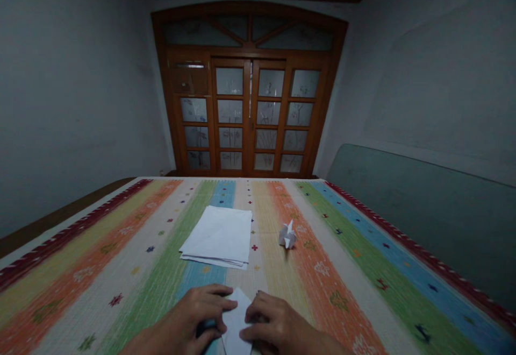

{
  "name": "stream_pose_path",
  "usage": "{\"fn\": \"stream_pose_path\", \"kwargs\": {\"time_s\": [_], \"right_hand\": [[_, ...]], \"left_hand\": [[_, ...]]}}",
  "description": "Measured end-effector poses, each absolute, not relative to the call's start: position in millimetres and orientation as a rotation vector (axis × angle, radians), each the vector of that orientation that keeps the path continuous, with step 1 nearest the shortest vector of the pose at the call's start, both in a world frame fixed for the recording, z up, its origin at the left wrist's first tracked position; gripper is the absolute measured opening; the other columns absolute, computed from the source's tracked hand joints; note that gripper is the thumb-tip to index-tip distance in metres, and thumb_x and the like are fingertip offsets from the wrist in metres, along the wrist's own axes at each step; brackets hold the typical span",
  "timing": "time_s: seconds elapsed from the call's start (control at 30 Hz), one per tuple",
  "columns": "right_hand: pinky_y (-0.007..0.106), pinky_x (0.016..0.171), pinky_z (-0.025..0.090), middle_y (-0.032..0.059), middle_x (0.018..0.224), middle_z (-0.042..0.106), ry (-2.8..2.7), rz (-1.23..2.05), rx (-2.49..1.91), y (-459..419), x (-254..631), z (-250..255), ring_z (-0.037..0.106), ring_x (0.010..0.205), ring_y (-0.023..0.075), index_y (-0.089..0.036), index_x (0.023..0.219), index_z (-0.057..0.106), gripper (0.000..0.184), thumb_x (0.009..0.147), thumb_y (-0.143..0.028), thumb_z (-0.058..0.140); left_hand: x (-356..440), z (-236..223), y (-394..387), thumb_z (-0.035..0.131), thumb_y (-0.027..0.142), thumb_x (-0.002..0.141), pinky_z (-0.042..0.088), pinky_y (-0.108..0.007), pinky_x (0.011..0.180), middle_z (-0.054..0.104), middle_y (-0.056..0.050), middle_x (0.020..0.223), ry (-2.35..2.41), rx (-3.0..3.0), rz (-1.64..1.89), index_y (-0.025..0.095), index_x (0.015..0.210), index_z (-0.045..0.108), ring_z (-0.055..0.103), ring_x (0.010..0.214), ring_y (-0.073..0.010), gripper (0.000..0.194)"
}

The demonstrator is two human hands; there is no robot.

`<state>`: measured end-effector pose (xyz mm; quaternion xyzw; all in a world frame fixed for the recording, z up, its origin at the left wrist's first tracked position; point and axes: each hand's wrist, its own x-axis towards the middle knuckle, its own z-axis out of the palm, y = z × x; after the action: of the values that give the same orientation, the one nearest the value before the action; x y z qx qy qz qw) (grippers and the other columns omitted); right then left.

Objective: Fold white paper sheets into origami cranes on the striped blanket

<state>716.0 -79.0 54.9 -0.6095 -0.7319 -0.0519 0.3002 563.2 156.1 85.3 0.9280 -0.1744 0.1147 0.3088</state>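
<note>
A narrow piece of folded white paper [237,320] lies on the striped cloth at the bottom centre, its pointed end facing away from me. My left hand [197,312] grips its left edge between curled fingers and thumb. On the opposite edge my right hand [274,320] pinches the same paper, fingers bent over it. The paper's near end runs out of the frame. Beyond my hands lies a stack of white paper sheets [220,234], slightly fanned at the near edge. A small folded paper figure [287,235] with a pointed tip stands to the right of the stack.
A tablecloth [157,269] with coloured stripes and small motifs covers the table. Along the right side runs a grey-green panel [403,199]. Wooden doors [250,113] with glass panes stand past the far table edge, between pale walls.
</note>
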Motion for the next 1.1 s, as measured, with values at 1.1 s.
{"fn": "stream_pose_path", "kwargs": {"time_s": [1.1], "right_hand": [[0.037,0.089,0.055,0.0082,0.105,0.074,-1.255,0.209,-1.817,-75.7,716.9,48.9,0.070,0.093,0.0235,-0.024,0.139,0.055,0.053,0.088,-0.011,0.063]], "left_hand": [[574.7,60.8,144.4,0.066,0.018,0.088,0.057,-0.039,0.098,0.074,-0.007,0.123,-0.043,2.351,0.418,0.032,0.146,0.053,0.072,0.102,-0.0247,0.061]]}}
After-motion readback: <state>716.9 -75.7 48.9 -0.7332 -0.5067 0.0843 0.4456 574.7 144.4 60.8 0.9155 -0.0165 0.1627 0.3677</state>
